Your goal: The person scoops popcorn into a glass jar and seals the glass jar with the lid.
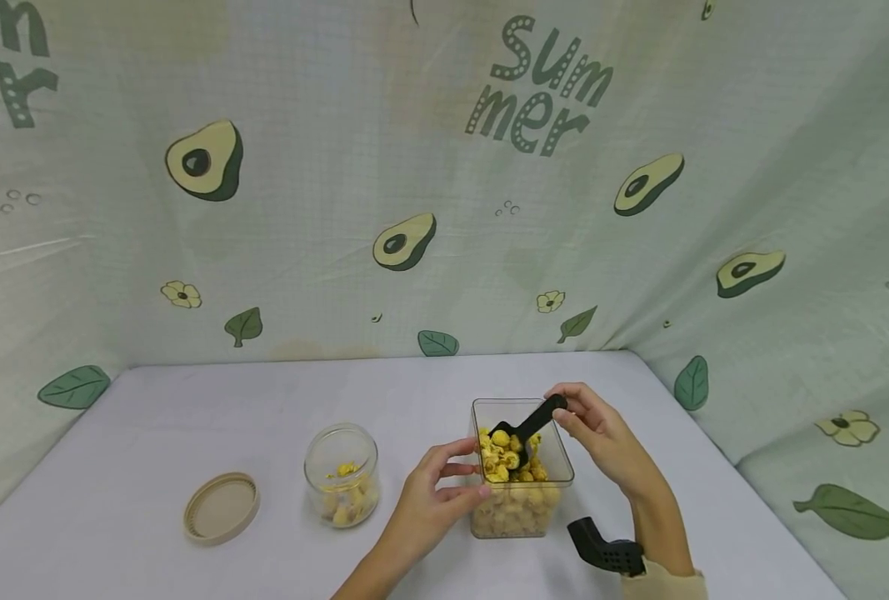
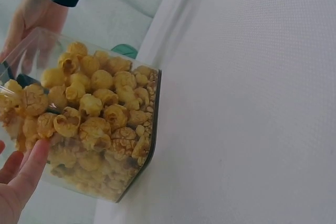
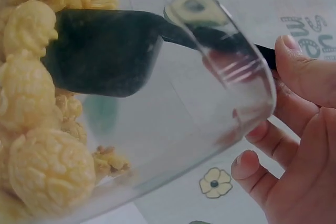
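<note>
A clear square container (image 1: 515,510) filled with yellow popcorn (image 1: 494,458) stands on the table. At its left wall is my left hand (image 1: 432,492), fingertips against the side and thumb by the near corner. My right hand (image 1: 590,421) pinches the handle of a black scoop (image 1: 541,414) over the container's right rim. The scoop's head dips into the popcorn; in the right wrist view its dark bowl (image 3: 110,51) shows through the clear wall, the tip hidden behind popcorn pieces. To the left, a round glass jar (image 1: 322,467) without a lid holds some popcorn in its lower part.
A round beige lid (image 1: 219,508) lies on the white table (image 1: 114,467) left of the jar. A black curved device (image 1: 601,550) is strapped to the right wrist. Behind the table and on the right hangs a printed cloth (image 1: 302,167) with avocados and leaves.
</note>
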Demonstrator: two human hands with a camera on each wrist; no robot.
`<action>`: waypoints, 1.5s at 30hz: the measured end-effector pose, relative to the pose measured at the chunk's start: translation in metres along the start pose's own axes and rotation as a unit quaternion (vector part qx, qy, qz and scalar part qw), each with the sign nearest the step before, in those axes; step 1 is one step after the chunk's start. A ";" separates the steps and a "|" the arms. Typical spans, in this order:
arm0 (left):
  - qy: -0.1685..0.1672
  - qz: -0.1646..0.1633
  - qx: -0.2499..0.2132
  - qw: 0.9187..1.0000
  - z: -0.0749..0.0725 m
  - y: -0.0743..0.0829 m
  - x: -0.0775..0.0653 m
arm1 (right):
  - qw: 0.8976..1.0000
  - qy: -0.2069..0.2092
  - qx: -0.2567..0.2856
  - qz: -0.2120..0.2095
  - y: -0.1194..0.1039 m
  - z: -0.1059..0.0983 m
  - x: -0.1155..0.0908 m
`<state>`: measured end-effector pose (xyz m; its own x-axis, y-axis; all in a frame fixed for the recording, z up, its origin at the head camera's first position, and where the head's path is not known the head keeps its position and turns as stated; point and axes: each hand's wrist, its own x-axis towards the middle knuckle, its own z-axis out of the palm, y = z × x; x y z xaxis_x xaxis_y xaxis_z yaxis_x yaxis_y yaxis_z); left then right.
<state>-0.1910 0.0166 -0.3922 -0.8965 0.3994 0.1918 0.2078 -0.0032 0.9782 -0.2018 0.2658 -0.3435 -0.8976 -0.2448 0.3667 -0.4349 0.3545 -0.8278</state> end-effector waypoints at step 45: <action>0.003 -0.003 0.002 1.000 0.001 0.000 0.000 | 0.980 0.088 0.128 0.123 0.015 -0.010 -0.004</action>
<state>-0.1907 0.0173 -0.3928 -0.9001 0.3936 0.1866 0.2039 0.0023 0.9790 -0.2052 0.2817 -0.3535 -0.9815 -0.0118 0.1911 -0.1908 0.1396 -0.9716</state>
